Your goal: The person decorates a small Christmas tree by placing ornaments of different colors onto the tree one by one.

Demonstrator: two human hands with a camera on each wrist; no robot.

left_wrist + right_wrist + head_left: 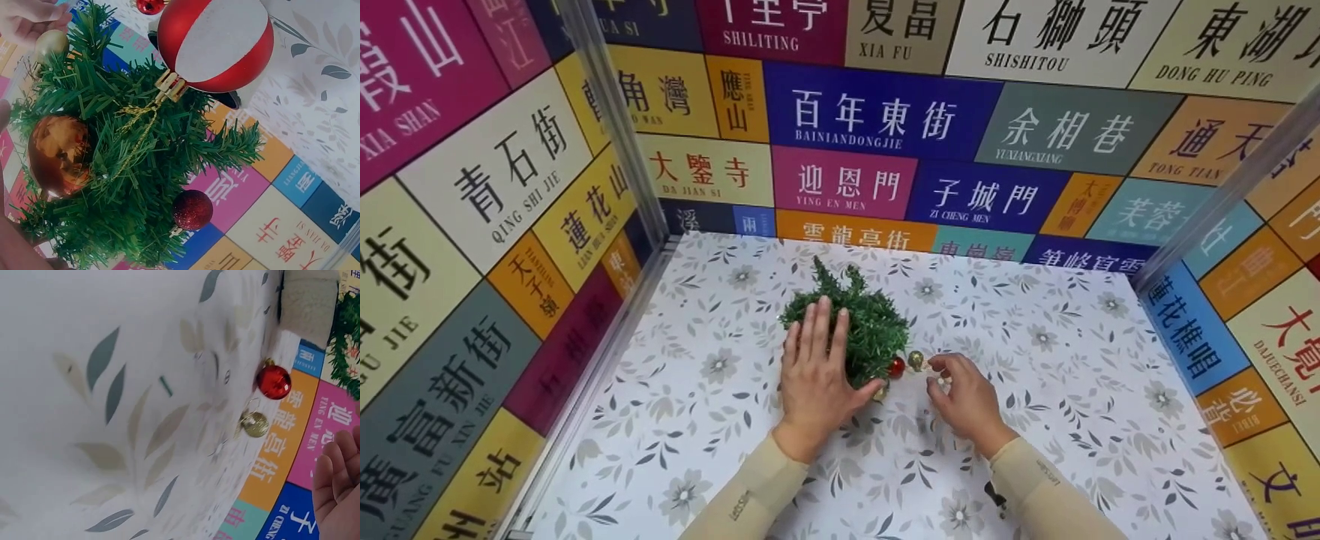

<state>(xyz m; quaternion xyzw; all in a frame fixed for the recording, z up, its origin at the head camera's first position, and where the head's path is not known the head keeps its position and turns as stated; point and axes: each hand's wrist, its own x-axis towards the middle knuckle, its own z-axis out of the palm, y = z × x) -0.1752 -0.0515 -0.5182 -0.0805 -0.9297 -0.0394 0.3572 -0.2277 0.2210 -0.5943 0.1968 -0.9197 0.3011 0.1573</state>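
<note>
A small green artificial Christmas tree (877,330) stands on the patterned cloth. My left hand (814,360) rests against its near left side, fingers straight. Just right of the tree, my right hand (969,397) has curled fingers and pinches a small gold bauble (916,358) at its string end. Ornaments on the tree in the left wrist view include a red-and-white bauble (216,42), a shiny copper bauble (61,154) and a dark red glitter bauble (192,209). A red bauble (274,381) and another gold bauble (256,424) lie on the cloth near the pale tree base (308,306).
The white cloth (720,420) with grey leaves and flowers covers the table. Panels of colourful street-name signs (877,112) enclose its back and sides, with metal posts (619,112) at the corners. A tiny green scrap (166,386) lies on the cloth.
</note>
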